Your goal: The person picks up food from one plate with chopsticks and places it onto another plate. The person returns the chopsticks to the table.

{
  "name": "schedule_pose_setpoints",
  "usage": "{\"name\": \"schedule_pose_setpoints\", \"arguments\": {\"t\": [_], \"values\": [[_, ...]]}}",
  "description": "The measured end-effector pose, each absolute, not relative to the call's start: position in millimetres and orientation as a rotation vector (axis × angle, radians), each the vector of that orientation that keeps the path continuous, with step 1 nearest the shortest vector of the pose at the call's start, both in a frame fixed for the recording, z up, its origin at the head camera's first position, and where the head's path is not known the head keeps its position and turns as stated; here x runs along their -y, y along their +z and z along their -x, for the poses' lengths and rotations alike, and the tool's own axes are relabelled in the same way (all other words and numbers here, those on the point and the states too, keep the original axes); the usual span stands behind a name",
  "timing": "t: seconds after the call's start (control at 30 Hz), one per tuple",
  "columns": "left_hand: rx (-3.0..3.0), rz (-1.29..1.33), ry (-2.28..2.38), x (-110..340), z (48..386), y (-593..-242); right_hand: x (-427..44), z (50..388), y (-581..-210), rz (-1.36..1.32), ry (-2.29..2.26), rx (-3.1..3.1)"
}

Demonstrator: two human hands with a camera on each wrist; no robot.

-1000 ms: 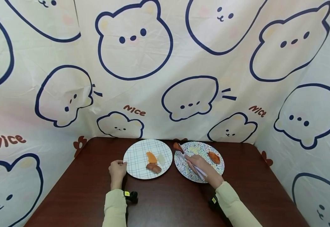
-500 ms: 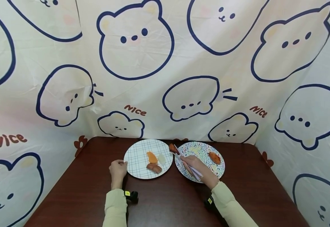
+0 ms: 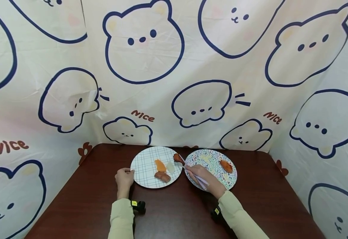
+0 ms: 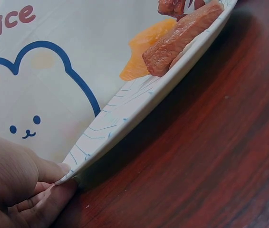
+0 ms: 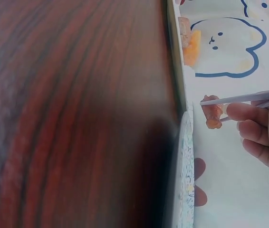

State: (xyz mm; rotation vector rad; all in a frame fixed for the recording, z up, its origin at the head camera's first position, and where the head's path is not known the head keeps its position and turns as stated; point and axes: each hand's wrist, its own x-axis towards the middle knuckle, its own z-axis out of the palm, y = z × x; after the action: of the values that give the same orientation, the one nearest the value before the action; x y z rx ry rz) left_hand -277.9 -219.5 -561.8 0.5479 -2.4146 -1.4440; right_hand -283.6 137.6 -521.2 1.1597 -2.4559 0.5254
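1. The left edge of the grid-patterned plate (image 3: 142,157) is pinched by the left hand (image 3: 124,179), thumb above and curled fingers beneath. If this edge were raised or tugged, the plate might be tilted and its contents made to slide.

2. A pair of pale chopsticks (image 5: 244,98) is gripped by the curled fingers of the right hand (image 3: 202,176); between the tips a reddish-brown drumette-like meat piece (image 5: 213,113) is held. The piece is seen over the right rim of the grid-patterned plate; its height cannot be told.

3. Only narrow tips are set against an uneven, possibly slick surface — the piece could be rolled or dropped if pressure were eased or applied off-centre.

4. If it were released too soon, the rim might be struck, or the piece lost onto the table (image 3: 168,212) by the speckled plate (image 3: 204,156).

5. If it were lowered carelessly, the translucent white slice (image 3: 170,168) — the nearest food — could be nudged, and then the orange slice (image 3: 160,165) or brown meat chunk (image 3: 162,177) crowded.

6. On the speckled plate, an orange-red piece (image 3: 226,166) is left untouched.
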Motion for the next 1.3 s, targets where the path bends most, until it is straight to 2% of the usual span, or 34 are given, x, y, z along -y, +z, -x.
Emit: {"name": "schedule_pose_setpoints", "arguments": {"t": [0.27, 0.7, 1.3], "values": [[2.416, -0.564, -1.445, 220, 278, -560, -130, 289, -525, -1.229, 0.610, 2.352], [2.417, -0.563, -1.443, 220, 277, -561, -118, 292, -525, -1.154, 0.753, 2.581], [2.414, -0.570, -1.447, 219, 277, -560, -104, 298, -522, -1.175, 0.882, 2.586]]}}
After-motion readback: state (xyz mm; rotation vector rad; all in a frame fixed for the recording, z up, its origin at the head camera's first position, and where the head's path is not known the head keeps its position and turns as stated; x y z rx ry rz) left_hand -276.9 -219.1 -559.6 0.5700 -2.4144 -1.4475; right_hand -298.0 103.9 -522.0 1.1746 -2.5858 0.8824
